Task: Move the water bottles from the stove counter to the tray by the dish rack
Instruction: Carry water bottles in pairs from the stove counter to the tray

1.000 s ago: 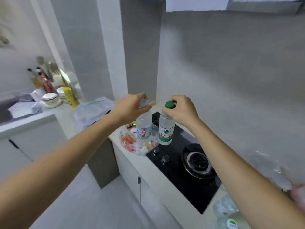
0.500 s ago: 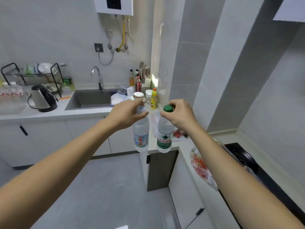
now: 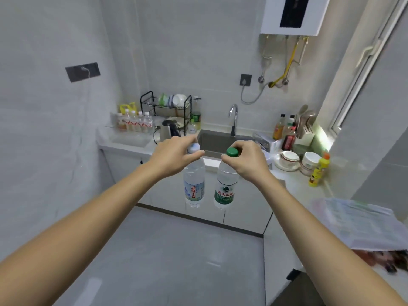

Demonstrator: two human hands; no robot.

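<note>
Head view: I've swung from the stove to face the sink. Left hand (image 3: 174, 156) pinches the blue-label bottle (image 3: 193, 184) by its cap, right hand (image 3: 244, 161) the green-cap bottle (image 3: 225, 186). Tray (image 3: 129, 140) ahead-left, beyond both hands; carry in progress.

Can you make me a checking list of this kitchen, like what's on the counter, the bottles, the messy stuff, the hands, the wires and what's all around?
Surface: pale counter with a sink.
Job's things: blue-label bottle and green-label bottle hang in the air over the floor; clear tray beside the dish rack already has bottles along its back.
Clutter: kettle, bowls, yellow squeeze bottle, sauce bottles.
Hands: left hand pinches the blue-label bottle at its cap; right hand pinches the green cap.
Cables: kettle cord on the counter; cable at the wall socket.
Surroundings: water heater, tiled walls, grey floor.
</note>
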